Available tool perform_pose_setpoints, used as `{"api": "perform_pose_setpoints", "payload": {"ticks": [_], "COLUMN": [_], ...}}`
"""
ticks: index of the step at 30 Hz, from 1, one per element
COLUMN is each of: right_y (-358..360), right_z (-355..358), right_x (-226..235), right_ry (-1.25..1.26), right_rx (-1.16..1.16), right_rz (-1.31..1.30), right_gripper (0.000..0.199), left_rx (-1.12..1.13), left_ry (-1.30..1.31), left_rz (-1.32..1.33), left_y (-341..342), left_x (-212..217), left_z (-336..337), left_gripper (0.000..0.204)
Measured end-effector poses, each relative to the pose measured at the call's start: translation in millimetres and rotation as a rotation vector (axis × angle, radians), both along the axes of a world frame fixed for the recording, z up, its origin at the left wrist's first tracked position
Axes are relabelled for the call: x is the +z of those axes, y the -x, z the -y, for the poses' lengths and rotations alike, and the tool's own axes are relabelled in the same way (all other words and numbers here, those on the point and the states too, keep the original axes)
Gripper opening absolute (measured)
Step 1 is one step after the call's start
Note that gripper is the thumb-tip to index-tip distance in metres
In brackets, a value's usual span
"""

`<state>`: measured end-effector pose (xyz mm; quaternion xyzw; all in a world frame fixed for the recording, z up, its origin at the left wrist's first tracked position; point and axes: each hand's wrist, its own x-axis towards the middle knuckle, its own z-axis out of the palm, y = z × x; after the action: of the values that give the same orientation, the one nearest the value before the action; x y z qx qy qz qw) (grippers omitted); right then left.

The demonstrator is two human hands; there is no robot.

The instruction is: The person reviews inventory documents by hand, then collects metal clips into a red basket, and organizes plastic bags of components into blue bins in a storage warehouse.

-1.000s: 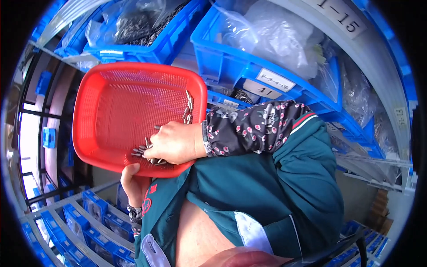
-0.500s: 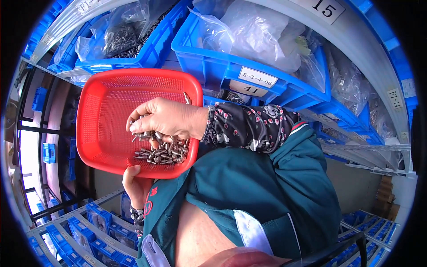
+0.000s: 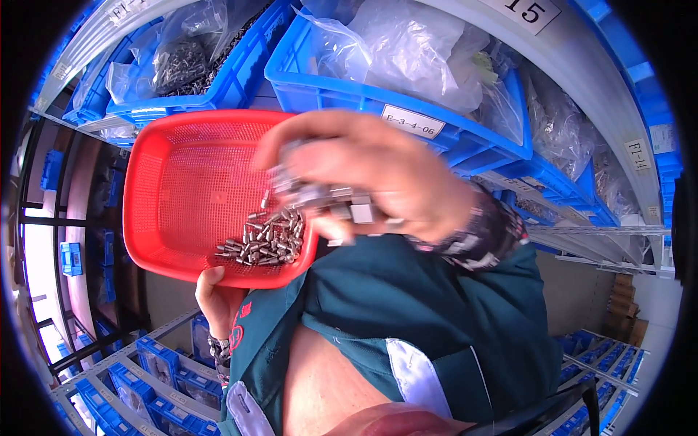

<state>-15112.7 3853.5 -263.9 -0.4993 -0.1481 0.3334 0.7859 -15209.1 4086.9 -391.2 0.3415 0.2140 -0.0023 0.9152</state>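
Note:
A red plastic mesh basket is in front of my chest, tilted slightly. My left hand grips its near rim, thumb over the edge and the other fingers hidden beneath. Small silvery metal pins, cylindrical with narrower ends, lie piled in the basket's near right corner. My right hand is raised above the basket's right side, blurred by motion. Its fingers curl around a handful of the same kind of metal pins, some poking out below the palm.
Beyond the basket stands a blue bin with clear plastic bags on a shelf. Left of it, another blue bin holds a bag of dark small parts. More blue bins line racks at the lower left. Stacked brown boxes stand far right.
My right hand has risen out of the basket toward the right with a handful of metal pins. The pile in the corner is more exposed. My left hand keeps its grip.

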Motion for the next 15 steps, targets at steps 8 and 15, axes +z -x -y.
{"api": "perform_pose_setpoints", "payload": {"ticks": [8,15], "right_y": [1.8,-41.1], "right_z": [129.4,124.5], "right_x": [19.3,6.3], "right_ry": [-0.26,-0.098], "right_rx": [-0.61,-0.576], "right_rz": [0.032,-0.013], "right_gripper": [0.028,0.027], "left_rx": [0.003,0.013], "left_ry": [0.01,0.044], "left_rz": [0.013,-0.008], "left_y": [-2.6,-3.6], "left_x": [-1.8,-1.6], "left_z": [0.0,3.4], "left_gripper": [0.056,0.056]}}
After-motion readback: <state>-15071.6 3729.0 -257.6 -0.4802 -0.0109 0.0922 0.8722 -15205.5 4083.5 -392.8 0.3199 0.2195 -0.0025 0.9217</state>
